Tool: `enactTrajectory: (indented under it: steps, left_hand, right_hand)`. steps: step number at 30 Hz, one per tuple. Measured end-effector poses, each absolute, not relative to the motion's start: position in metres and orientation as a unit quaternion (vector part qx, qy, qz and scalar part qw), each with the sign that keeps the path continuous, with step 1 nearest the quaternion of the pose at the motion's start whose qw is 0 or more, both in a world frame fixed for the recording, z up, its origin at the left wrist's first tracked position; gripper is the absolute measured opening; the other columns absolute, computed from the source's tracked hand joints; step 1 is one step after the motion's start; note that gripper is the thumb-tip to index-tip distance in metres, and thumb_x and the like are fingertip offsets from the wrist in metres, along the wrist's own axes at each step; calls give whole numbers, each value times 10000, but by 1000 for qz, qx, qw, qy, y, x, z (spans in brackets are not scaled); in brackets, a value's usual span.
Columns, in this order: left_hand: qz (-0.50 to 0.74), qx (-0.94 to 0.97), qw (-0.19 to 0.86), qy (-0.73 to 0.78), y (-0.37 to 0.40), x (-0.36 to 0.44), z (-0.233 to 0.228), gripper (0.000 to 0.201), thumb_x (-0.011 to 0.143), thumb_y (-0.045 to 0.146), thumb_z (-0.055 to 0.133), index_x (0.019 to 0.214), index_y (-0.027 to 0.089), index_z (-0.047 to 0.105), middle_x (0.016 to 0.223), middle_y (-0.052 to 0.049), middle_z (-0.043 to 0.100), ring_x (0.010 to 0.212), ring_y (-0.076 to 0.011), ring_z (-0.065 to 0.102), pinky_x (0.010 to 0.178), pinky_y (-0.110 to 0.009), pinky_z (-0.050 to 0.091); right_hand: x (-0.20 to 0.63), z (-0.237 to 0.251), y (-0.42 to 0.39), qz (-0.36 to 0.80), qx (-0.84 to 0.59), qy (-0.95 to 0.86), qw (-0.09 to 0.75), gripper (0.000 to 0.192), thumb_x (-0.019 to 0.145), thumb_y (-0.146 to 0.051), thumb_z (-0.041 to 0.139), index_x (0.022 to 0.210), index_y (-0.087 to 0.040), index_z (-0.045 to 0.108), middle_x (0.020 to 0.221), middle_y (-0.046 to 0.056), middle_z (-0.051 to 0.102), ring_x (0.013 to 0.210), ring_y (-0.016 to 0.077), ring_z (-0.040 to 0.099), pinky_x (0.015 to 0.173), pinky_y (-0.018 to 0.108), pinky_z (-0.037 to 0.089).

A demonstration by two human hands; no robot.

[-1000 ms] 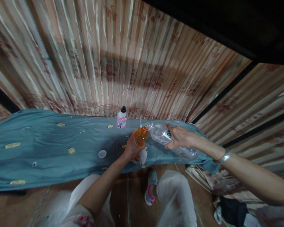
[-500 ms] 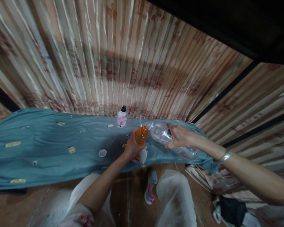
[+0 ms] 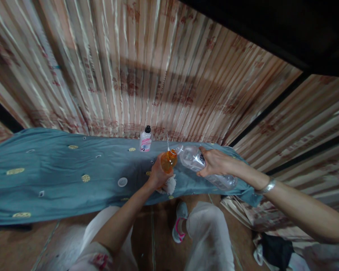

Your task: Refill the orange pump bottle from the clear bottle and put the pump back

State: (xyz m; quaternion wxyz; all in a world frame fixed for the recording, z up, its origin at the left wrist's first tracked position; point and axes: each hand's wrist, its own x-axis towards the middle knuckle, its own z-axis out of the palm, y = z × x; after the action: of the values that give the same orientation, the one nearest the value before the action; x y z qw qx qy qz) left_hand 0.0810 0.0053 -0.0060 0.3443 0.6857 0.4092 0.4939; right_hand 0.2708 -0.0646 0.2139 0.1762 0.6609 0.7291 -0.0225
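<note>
My left hand [image 3: 157, 175] is wrapped round an orange translucent bottle [image 3: 169, 162], its uncapped mouth facing up and away. In my right hand [image 3: 217, 162] is a large clear plastic bottle [image 3: 190, 157], tilted so its neck points left, right beside the orange bottle's mouth. Whether liquid flows between them I cannot tell. White crumpled material [image 3: 170, 185] shows just below my left hand. A clear bottle with a black cap and pink label [image 3: 145, 141] stands a little behind, to the left. Nearer the front lies a round whitish lid [image 3: 122, 182].
A teal cloth with yellow pineapple prints [image 3: 59, 162] covers the long surface before me. Behind it hangs a pleated, patterned curtain [image 3: 147, 75]. Black frame bars [image 3: 282, 98] run at the sides. Below are my legs, a shoe [image 3: 180, 222] and dark items [image 3: 275, 250] on the floor.
</note>
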Motion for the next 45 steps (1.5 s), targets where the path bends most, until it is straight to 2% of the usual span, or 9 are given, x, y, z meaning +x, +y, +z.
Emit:
enactTrajectory:
  steps: [10, 18, 28, 38, 45]
  left_hand:
    - [495, 693, 342, 397, 7, 80, -9, 821, 669, 178, 818, 1393, 235, 435, 1278, -78, 715, 1124, -261, 741, 989, -431, 619]
    - [494, 696, 327, 405, 6, 81, -9, 812, 679, 169, 806, 1399, 237, 435, 1257, -76, 718, 1083, -264, 749, 949, -409, 629]
    - [493, 691, 344, 401, 6, 80, -7, 819, 678, 181, 808, 1398, 230, 419, 1284, -88, 716, 1121, -267, 745, 982, -431, 625]
    - [495, 699, 332, 395, 6, 80, -8, 791, 698, 177, 794, 1392, 227, 418, 1269, -84, 717, 1115, -265, 747, 972, -423, 624]
    - [499, 699, 329, 394, 7, 80, -11, 808, 693, 183, 791, 1405, 232, 412, 1288, -88, 711, 1129, -269, 743, 981, -428, 622]
  right_hand:
    - [270, 214, -64, -21, 660, 728, 185, 792, 741, -552, 779, 1331, -73, 553, 889, 123, 763, 847, 321, 749, 616, 313, 403]
    - [271, 213, -64, -18, 660, 729, 181, 783, 737, -546, 784, 1318, -72, 558, 875, 121, 759, 847, 327, 749, 609, 316, 403]
    - [275, 210, -60, -23, 656, 733, 179, 756, 736, -553, 774, 1305, -105, 559, 900, 111, 759, 883, 337, 755, 620, 317, 419]
    - [272, 211, -62, -18, 658, 730, 185, 802, 734, -555, 771, 1333, -73, 544, 928, 136, 768, 913, 355, 759, 635, 324, 424]
    - [275, 210, -61, -21, 655, 734, 178, 735, 731, -549, 773, 1270, -94, 565, 894, 126, 761, 869, 347, 759, 616, 322, 414]
